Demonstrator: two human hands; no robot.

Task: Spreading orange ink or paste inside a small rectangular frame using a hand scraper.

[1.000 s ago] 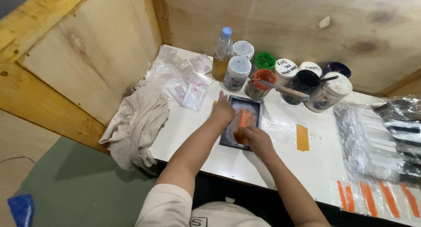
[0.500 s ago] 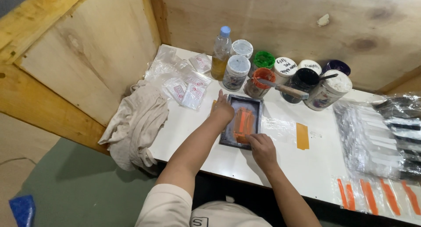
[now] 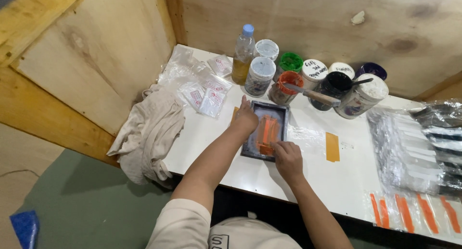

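Left hand [image 3: 246,119] flat, fingers released, steadying dark frame [image 3: 266,130]; right hand [image 3: 288,157] fingers pinching its lower edge, orange ink smeared.

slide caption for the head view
Left hand steadies a small dark frame on a white table while the right hand presses its orange-smeared middle.

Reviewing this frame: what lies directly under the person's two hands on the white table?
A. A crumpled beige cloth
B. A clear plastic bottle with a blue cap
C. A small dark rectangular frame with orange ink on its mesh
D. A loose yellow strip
C: the left hand presses on the left edge of the small dark rectangular frame smeared with orange ink, while the right hand rests at its near edge; the cloth, bottle and strip lie apart from both hands.
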